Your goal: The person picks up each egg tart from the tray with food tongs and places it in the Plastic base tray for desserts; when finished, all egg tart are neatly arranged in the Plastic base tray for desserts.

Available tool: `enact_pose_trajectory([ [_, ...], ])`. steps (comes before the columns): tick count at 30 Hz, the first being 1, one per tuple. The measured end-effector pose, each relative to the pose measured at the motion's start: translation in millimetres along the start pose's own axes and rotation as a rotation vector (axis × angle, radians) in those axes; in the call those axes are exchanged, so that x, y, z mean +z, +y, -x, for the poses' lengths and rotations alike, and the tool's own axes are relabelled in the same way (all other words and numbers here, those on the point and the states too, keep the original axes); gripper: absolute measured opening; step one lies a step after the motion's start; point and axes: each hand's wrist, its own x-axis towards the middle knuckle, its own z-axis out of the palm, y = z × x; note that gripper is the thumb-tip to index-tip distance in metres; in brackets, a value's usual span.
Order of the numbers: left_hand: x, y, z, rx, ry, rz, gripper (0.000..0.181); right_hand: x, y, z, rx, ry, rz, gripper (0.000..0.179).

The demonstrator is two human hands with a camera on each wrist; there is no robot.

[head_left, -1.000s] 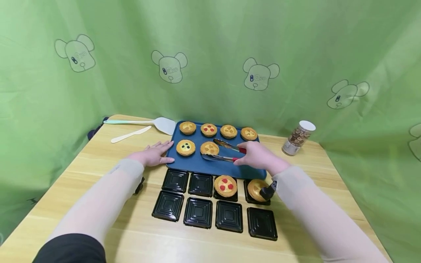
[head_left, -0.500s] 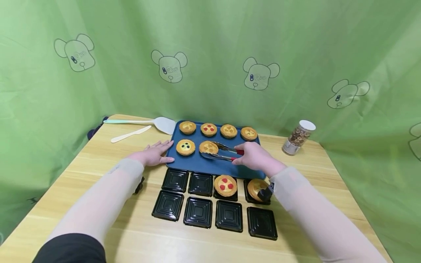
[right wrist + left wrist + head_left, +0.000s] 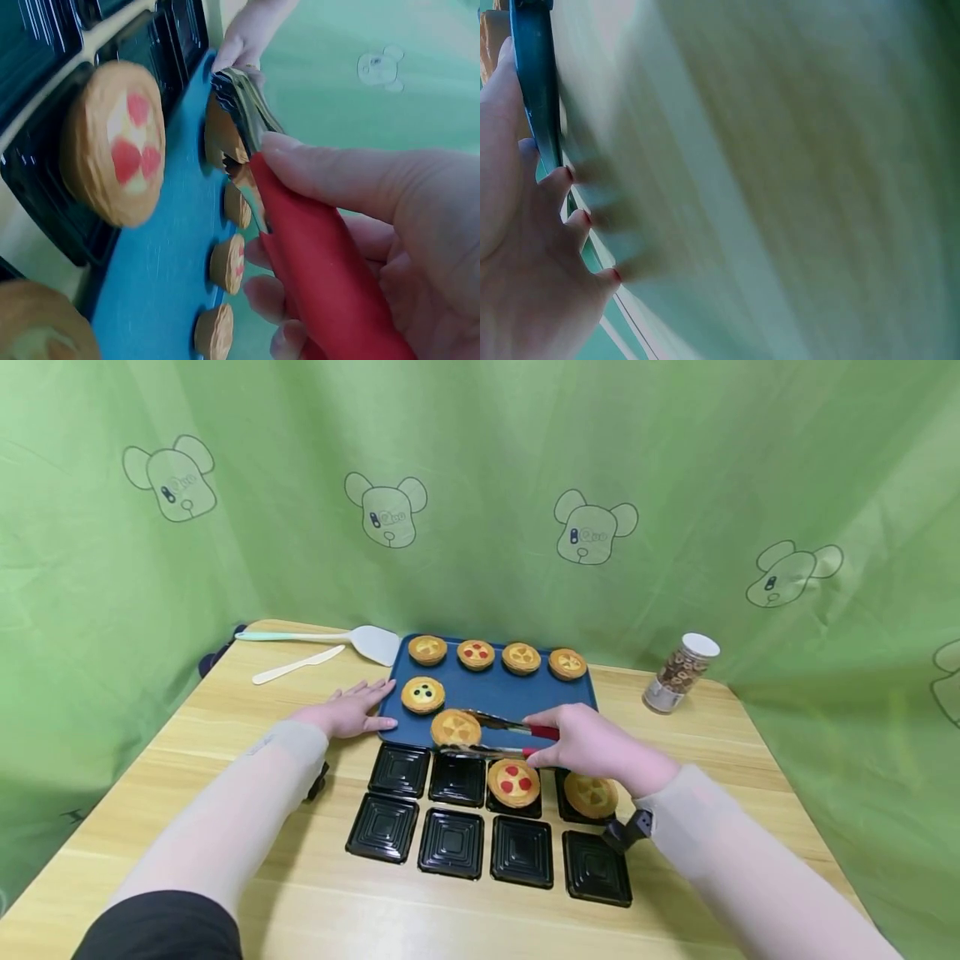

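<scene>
My right hand (image 3: 585, 739) grips red-handled metal tongs (image 3: 322, 262), thumb on one handle and fingers on the other. Between the tong tips an egg tart (image 3: 455, 729) with pale fruit-like pieces is held over the front edge of the blue baking tray (image 3: 517, 693). Its near side overlaps a black square plastic base (image 3: 457, 779) in the head view. My left hand (image 3: 351, 710) lies flat with fingers spread, at the tray's left edge. In the left wrist view its fingertips (image 3: 577, 219) touch the wooden table beside the tray rim (image 3: 536, 82).
Several tarts stay on the tray, including one with dark berries (image 3: 423, 695). A red-topped tart (image 3: 514, 783) and a plain yellow one (image 3: 591, 795) sit on black bases. A white spatula (image 3: 375, 645), a knife (image 3: 298, 666) and a jar of rings (image 3: 681, 674) stand around.
The tongs closed around the tart in the tray's front row, and my right hand brought it toward me, to the tray's front edge. My left hand stayed put.
</scene>
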Motion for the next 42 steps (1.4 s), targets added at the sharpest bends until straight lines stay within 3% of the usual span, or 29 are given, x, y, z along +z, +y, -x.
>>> enact_pose_trajectory([
  [8, -1.8, 2.9, 2.7, 0.005, 0.000, 0.002, 0.085, 13, -10, 19.5, -0.010, -0.074, 0.014, 0.062],
  [12, -2.8, 4.1, 3.2, 0.007, 0.004, 0.002, 0.085, 18, -10, 24.2, -0.014, -0.074, 0.043, 0.061],
  [29, -1.7, 2.0, 1.0, -0.002, -0.007, -0.001, 0.086, 19, -18, 19.0, 0.042, -0.090, 0.130, 0.066],
  [35, -2.0, 3.2, 2.9, -0.008, -0.009, -0.001, 0.086, 13, -20, 19.6, 0.031, -0.101, 0.128, 0.072],
  [42, -1.7, 3.1, 2.8, -0.003, 0.003, 0.005, 0.085, -19, -18, 12.5, -0.021, -0.030, 0.034, 0.083],
])
